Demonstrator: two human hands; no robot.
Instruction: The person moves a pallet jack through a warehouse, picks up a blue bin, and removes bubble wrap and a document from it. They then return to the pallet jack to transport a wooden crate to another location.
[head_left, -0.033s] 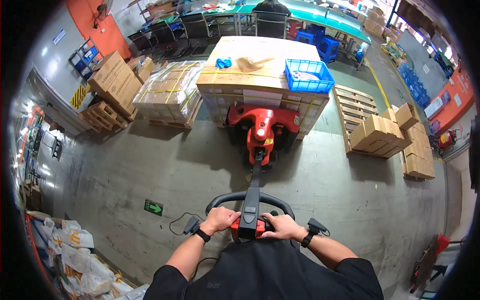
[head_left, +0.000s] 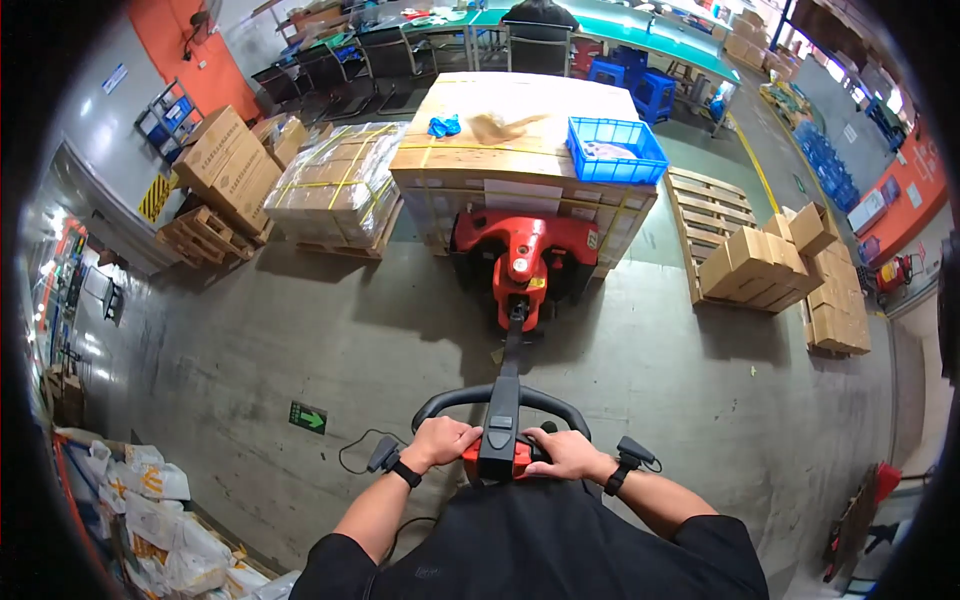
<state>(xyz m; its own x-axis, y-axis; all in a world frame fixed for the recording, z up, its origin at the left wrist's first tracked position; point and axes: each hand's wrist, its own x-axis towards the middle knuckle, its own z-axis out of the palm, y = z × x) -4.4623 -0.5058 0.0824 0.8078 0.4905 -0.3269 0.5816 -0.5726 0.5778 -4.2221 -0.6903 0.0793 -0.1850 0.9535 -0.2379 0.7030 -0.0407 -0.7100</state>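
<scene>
- We look down on a warehouse floor [head_left: 300,340] of grey concrete, with an orange wall [head_left: 180,50] at the far left and long green-topped counters [head_left: 640,30] along the back.
- Our left hand [head_left: 442,442] is curled around the left side of the black loop handle [head_left: 500,400] of a red pallet truck [head_left: 520,255]; the fingers are wrapped, not spread.
- Our right hand [head_left: 562,455] is closed on the right side of the same handle, thumb toward the red control head in the middle.
- Both wrists carry dark bands with small black devices — the left one trails a thin cable across the floor.
- The truck's tiller runs straight ahead from the handle to the red body, which stands against a tall stack of boxes [head_left: 525,190] bound with yellow straps.
- On top of that stack lie a blue plastic crate [head_left: 617,152] at the right, a blue crumpled item [head_left: 444,126] at the left, and a tan one beside it — too blurred to name.
- Left of the truck sits a film-wrapped pallet load [head_left: 335,185], just beside the stack.
- To the right, a bare wooden pallet [head_left: 705,215] lies near loose cardboard cartons [head_left: 790,265].
- A green arrow sign [head_left: 308,417] marks the floor near our left arm.
- White printed bags [head_left: 160,520] pile up at the lower left.
</scene>
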